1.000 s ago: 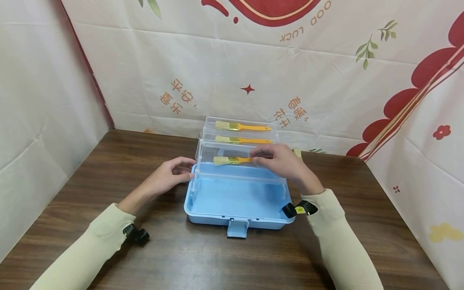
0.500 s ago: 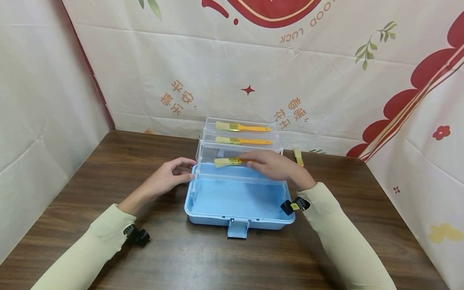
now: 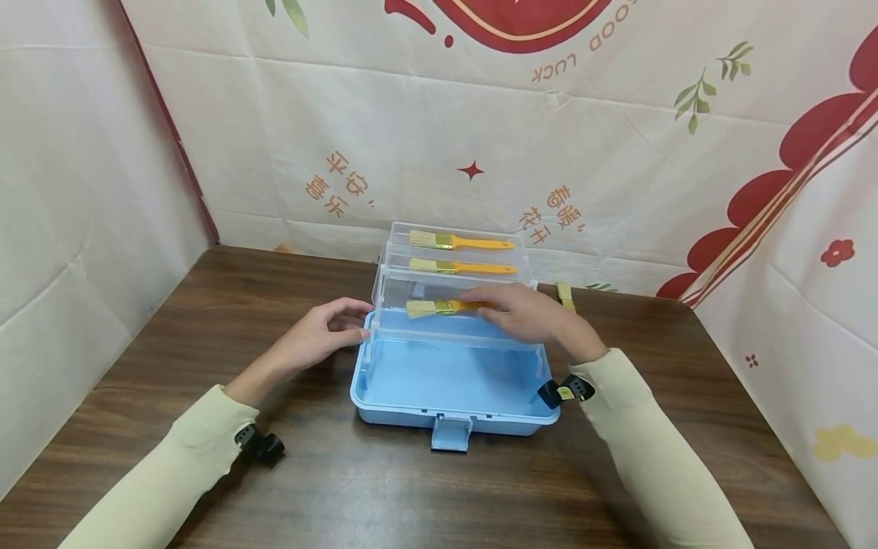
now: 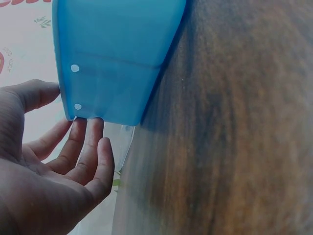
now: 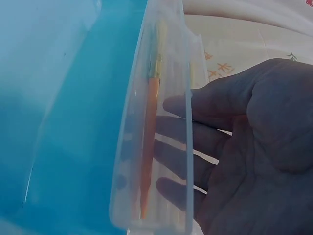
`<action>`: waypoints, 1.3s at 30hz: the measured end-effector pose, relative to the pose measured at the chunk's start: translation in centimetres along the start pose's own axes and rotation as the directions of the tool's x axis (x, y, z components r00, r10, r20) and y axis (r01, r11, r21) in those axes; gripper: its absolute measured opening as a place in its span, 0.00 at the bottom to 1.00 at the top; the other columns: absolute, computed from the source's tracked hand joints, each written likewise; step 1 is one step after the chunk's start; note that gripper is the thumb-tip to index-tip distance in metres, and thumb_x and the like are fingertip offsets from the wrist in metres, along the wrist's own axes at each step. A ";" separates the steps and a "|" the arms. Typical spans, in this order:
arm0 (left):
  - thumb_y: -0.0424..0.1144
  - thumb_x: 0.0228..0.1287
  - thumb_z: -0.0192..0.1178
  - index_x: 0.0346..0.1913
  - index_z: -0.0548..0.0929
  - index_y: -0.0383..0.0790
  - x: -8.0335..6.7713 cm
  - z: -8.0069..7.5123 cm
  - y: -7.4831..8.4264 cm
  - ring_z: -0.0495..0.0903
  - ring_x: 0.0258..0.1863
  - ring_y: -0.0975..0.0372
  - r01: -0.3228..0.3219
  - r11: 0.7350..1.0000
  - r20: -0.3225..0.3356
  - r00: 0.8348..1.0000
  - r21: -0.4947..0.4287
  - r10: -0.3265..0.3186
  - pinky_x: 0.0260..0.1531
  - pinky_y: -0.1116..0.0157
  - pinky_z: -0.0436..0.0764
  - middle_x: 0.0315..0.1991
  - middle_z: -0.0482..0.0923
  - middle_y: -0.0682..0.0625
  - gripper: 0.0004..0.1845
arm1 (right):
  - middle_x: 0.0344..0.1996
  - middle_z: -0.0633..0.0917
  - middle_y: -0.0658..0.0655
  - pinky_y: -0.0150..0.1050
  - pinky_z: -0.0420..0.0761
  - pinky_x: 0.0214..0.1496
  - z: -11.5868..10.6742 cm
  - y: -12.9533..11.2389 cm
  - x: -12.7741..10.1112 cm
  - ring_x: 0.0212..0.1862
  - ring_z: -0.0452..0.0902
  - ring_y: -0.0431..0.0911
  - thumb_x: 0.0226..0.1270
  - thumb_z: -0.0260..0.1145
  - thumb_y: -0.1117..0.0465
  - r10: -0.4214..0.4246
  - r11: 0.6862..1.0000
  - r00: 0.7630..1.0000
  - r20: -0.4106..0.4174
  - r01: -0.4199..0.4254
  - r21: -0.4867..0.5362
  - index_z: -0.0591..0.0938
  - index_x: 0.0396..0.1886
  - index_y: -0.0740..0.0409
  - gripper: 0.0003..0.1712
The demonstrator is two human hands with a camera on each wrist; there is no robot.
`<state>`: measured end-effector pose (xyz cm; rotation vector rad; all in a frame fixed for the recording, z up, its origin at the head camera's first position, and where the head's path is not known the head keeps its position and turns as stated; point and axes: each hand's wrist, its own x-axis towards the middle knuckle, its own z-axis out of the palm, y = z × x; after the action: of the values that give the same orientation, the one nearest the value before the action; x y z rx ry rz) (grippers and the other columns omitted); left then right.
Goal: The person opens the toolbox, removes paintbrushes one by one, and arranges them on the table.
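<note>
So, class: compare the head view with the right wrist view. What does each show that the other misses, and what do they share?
Only the head view shows the left hand touching the blue box's left corner, the two upper trays each holding a brush, another brush on the wooden table behind the box, and the patterned cloth backdrop.

Only the right wrist view shows the right hand's palm and straight fingers behind the clear tray wall.

Both show the right hand, the lowest clear tray with its orange-handled brush, and the blue box.
</note>
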<state>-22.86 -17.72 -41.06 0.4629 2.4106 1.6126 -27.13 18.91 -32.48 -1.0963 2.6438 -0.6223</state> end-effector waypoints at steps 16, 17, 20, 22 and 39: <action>0.43 0.81 0.66 0.75 0.77 0.37 0.0 -0.1 -0.1 0.84 0.65 0.45 -0.008 1.000 0.000 1.000 -0.019 0.008 0.66 0.43 0.82 0.70 0.80 0.36 0.27 | 0.63 0.88 0.61 0.59 0.82 0.67 -0.3 -0.5 0.0 0.61 0.84 0.58 0.79 0.70 0.69 0.041 0.996 0.998 -0.043 -0.044 -0.083 0.88 0.66 0.60 0.20; 0.43 0.81 0.66 0.75 0.77 0.36 0.0 -0.1 -0.1 0.84 0.65 0.45 -0.008 1.000 0.001 1.000 -0.020 0.008 0.66 0.43 0.82 0.70 0.80 0.36 0.27 | 0.63 0.88 0.61 0.59 0.83 0.67 -0.2 -0.6 0.2 0.61 0.84 0.57 0.78 0.70 0.69 0.037 0.996 0.998 -0.047 -0.041 -0.085 0.89 0.66 0.60 0.20; 0.42 0.81 0.66 0.75 0.77 0.37 -0.1 -0.1 0.0 0.84 0.65 0.45 -0.007 1.000 0.002 1.000 -0.021 0.007 0.66 0.43 0.82 0.70 0.80 0.36 0.27 | 0.61 0.89 0.59 0.57 0.84 0.66 0.1 -1.1 0.7 0.61 0.85 0.55 0.77 0.72 0.69 0.041 0.994 0.997 -0.061 -0.047 -0.099 0.90 0.64 0.58 0.19; 0.42 0.81 0.66 0.75 0.77 0.37 -0.1 -0.1 0.1 0.84 0.65 0.45 -0.007 1.000 0.003 1.000 -0.019 0.007 0.66 0.43 0.82 0.70 0.80 0.36 0.27 | 0.60 0.90 0.57 0.55 0.85 0.65 0.4 -1.3 1.1 0.59 0.86 0.54 0.76 0.74 0.68 0.047 0.992 0.996 -0.073 -0.055 -0.113 0.91 0.63 0.57 0.18; 0.42 0.80 0.67 0.75 0.77 0.36 0.0 -0.1 -0.1 0.84 0.64 0.45 -0.022 1.000 0.003 1.000 -0.020 0.022 0.63 0.46 0.84 0.68 0.80 0.36 0.27 | 0.41 0.94 0.51 0.44 0.89 0.50 1.5 -3.1 3.4 0.44 0.90 0.46 0.70 0.79 0.65 0.043 0.980 0.982 -0.185 -0.077 -0.185 0.96 0.46 0.55 0.07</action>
<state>-22.87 -17.85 -41.12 0.4897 2.3929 1.6413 -27.02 14.05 -32.51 -1.0488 2.9331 -0.4845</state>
